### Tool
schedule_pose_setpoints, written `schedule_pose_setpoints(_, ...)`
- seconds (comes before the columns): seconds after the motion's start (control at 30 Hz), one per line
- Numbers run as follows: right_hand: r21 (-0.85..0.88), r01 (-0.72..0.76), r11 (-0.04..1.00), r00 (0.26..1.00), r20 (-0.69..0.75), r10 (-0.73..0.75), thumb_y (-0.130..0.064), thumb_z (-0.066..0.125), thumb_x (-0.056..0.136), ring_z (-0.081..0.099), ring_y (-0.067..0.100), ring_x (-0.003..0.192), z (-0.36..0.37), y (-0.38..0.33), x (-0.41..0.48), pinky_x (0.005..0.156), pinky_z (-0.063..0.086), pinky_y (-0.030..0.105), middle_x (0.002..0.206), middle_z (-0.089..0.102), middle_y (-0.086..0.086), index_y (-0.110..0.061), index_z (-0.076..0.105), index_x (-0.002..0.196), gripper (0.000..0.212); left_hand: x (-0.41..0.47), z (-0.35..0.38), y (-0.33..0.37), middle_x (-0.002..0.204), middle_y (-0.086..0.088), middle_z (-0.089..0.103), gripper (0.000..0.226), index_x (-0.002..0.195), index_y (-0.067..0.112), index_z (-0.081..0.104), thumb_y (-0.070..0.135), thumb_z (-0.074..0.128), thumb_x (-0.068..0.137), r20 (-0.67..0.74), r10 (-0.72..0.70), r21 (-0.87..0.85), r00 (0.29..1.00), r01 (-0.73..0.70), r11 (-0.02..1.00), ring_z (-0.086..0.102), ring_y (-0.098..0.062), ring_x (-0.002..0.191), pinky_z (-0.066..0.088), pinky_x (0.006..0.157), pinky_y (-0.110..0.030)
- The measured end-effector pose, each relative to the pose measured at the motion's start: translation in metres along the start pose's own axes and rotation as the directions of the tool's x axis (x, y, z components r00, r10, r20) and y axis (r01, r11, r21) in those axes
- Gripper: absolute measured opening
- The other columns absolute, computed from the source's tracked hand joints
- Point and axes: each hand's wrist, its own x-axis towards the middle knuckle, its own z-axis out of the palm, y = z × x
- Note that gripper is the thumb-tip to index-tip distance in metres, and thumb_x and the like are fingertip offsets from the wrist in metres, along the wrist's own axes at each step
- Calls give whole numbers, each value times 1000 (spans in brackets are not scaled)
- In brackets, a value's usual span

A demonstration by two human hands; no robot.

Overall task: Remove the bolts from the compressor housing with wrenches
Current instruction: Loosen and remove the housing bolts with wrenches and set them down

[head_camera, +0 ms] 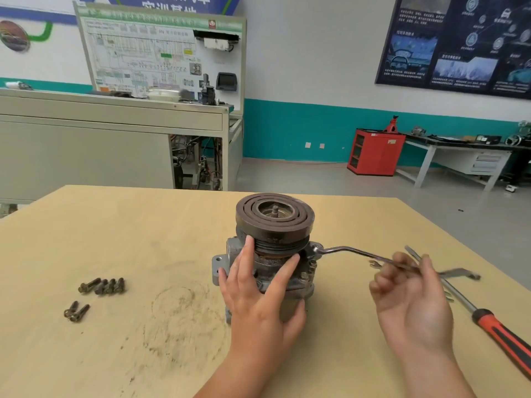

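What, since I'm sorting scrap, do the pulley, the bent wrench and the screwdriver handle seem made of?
The pulley: dark brownish, dull metal, probably cast iron or steel. The wrench: bright silvery metal with glints, likely plated steel. The screwdriver handle: orange with black strips, matte, probably plastic or rubber.

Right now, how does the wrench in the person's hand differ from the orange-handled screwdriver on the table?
The wrench is bare metal with a cranked shank; the screwdriver is straight with an orange and black handle. The wrench is raised, one end at the compressor, the other in the right hand; the screwdriver lies flat on the table, untouched. Both are long, slim tools.
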Motion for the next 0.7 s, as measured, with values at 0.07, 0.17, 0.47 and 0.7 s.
schedule_pose_setpoints(0.07, -72, 110, 991, 994, -16, -111, -40, 28, 96, 64, 10, 52, -8, 6, -31, 48, 47, 11, 58, 67, -1, -29, 70, 59, 57, 0, 0, -1, 147, -11, 21, 69, 123, 38, 49, 30, 75, 59, 8, 3, -9, 1000, -3, 1000, 20, -25, 138, 13, 103, -63)
schedule_pose_setpoints(0.17, -199, 209, 957, 978, 64, -200, -70, 52, 73, 69, 13, 57, 1, 14, -63, 46, 48, 12, 62, 71, 4, -36, 68, 58, 40, 0, 1, -3, 147, -11, 20, 71, 124, 37, 49, 28, 79, 60, 26, 11, 5, 1000, -11, 1000, 15, -23, 139, 11, 102, -63)
schedule_pose_setpoints(0.47, -606, 280, 744, 952, 272, -137, -87, 53, 56, 72, 13, 72, 6, 10, -84, 48, 50, 18, 75, 75, 1, -49, 64, 73, 43, -2, 2, -4, 146, -12, 19, 76, 115, 40, 55, 16, 92, 53, 52, 21, -10, 998, -20, 1000, 25, -30, 134, 13, 102, -66)
schedule_pose_setpoints(0.7, -547, 145, 825, 989, 82, -119, -19, 43, 98, 39, 6, 40, 7, 14, 16, 40, 32, 18, 48, 44, -5, -19, 60, 84, 22, -2, 0, -2, 146, -11, 19, 42, 104, 42, 56, 25, 70, 69, 5, 14, -88, 1000, -13, 996, 22, -28, 136, 11, 102, -65)
